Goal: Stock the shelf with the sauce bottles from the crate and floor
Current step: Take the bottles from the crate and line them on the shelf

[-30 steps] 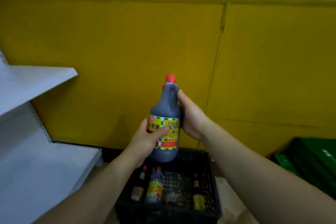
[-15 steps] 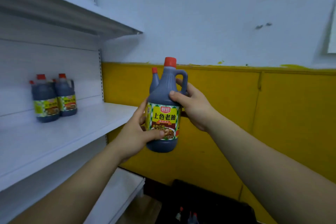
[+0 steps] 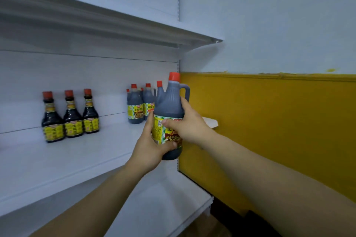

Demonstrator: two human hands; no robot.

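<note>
Sauce jug (image 3: 169, 106): dark ribbed plastic, loop handle, red screw cap, yellow-green label; one, upright, held in the air by the right end of the white metal shelf (image 3: 77, 156). Left hand (image 3: 152, 146) grips its base, right hand (image 3: 189, 127) clasps its label. On shelf: three slim red-capped bottles (image 3: 70, 115); like jugs (image 3: 135, 109) behind, count unclear
</note>
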